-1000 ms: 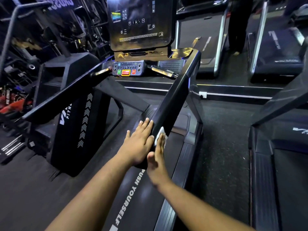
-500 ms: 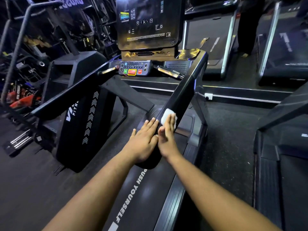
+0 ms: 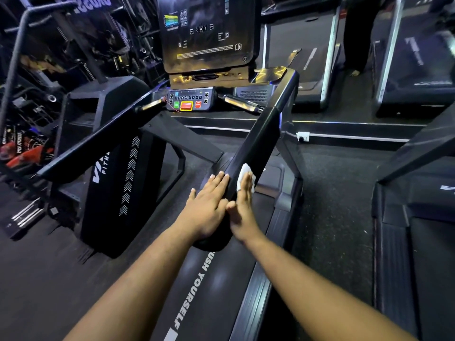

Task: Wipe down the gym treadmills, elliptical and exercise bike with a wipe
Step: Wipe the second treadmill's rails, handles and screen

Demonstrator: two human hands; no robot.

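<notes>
I stand on a black treadmill whose right handrail (image 3: 261,141) slopes up toward the console (image 3: 206,33). My left hand (image 3: 209,207) lies flat with straight fingers on the near end of that rail. My right hand (image 3: 242,205) presses a white wipe (image 3: 243,172) against the rail's right face with straight fingers. The wipe shows above the fingertips. The belt (image 3: 209,286) below reads "PUSH YOURSELF".
The left handrail (image 3: 98,143) and a button panel (image 3: 189,102) with a red button sit ahead. A black machine (image 3: 113,173) stands at the left. Another treadmill (image 3: 418,242) is at the right, more at the back. A person's legs (image 3: 357,33) stand far behind.
My right hand slid the wipe up the right handrail, from beside the rail's near end to a bit higher. My left hand stayed flat on the rail.
</notes>
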